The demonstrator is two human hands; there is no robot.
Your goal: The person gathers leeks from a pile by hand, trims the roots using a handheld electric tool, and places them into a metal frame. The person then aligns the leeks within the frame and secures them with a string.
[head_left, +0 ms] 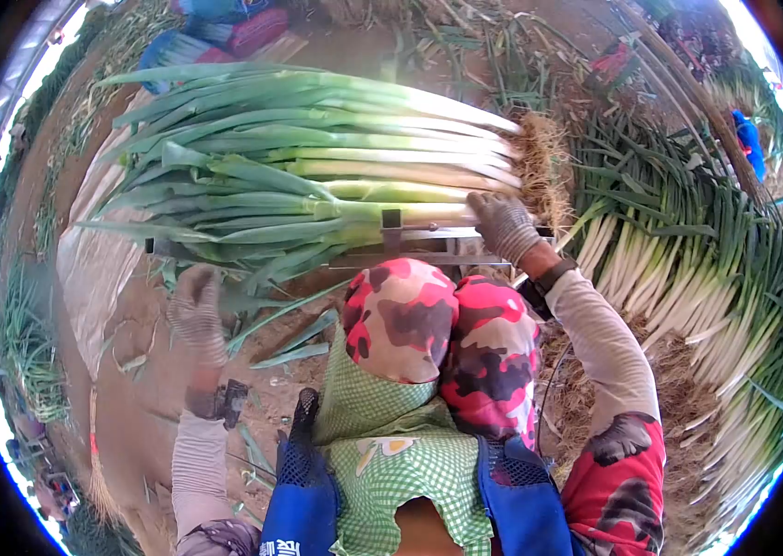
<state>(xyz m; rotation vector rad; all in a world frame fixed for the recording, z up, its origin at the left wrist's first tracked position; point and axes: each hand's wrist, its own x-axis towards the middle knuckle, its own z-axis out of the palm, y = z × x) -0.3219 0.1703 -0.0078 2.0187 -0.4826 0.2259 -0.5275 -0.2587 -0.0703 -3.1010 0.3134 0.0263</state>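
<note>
A thick bundle of long green onions [317, 153] lies across a metal stand [424, 246] in front of my knees. Its leaves point left and its white ends point right, ending in a brown fringe of roots [544, 167]. My right hand [505, 230], in a striped knit glove, has its fingers curled on the nearest white stalk close to the roots. Below the leaf ends, at the left, hangs my gloved left hand [195, 310], away from the bundle. Motion smears its fingers.
A long row of green onions [679, 278] lies on the ground at my right. Loose leaves [294, 347] are scattered on the soil by my left knee. A pale sheet [100, 250] and a broom [100, 473] lie at the left. Blue and red bundles [215, 37] are at the back.
</note>
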